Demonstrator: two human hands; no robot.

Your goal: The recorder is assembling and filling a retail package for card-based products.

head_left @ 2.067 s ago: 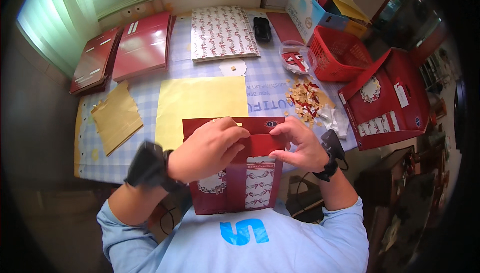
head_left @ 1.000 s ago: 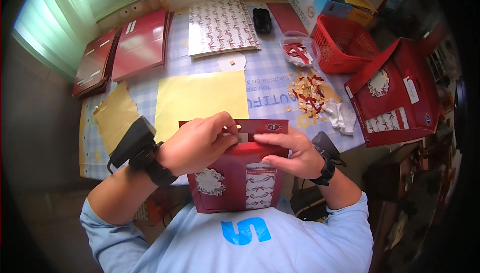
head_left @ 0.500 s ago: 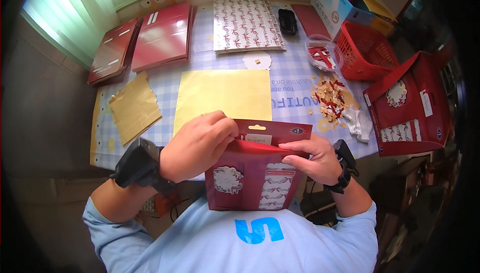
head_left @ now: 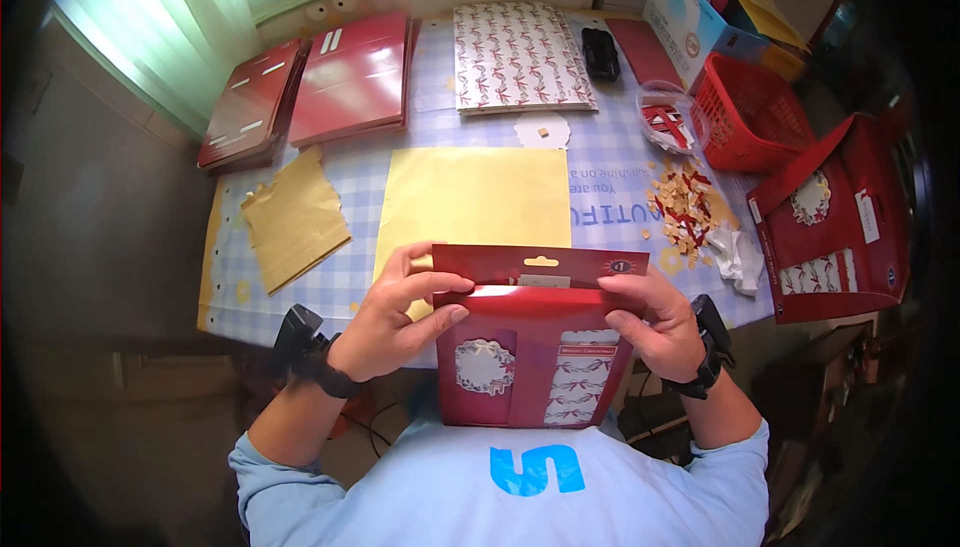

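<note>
A dark red gift packet [head_left: 535, 347] stands upright against my shirt at the table's front edge. It has a hanging hole in its back panel, a white wreath label and a patterned window on its front. My left hand [head_left: 405, 312] grips its upper left corner, fingers on the front panel's top edge and thumb below. At the upper right corner, my right hand [head_left: 650, 327] pinches the same edge. Behind the packet lies a yellow sheet [head_left: 470, 192], partly hidden by it. What fills the packet is mostly out of sight.
Two stacks of red folders [head_left: 350, 77] lie at the far left, with torn brown paper [head_left: 295, 217] nearer. Patterned white folders [head_left: 525, 57] are at the back. To the right are loose tan and red bits [head_left: 685, 207], a red basket [head_left: 750, 112] and a larger red packet [head_left: 835, 217].
My left hand has moved from inside the opening to the packet's left corner, and the gap at the top has narrowed. The whole view has shifted slightly.
</note>
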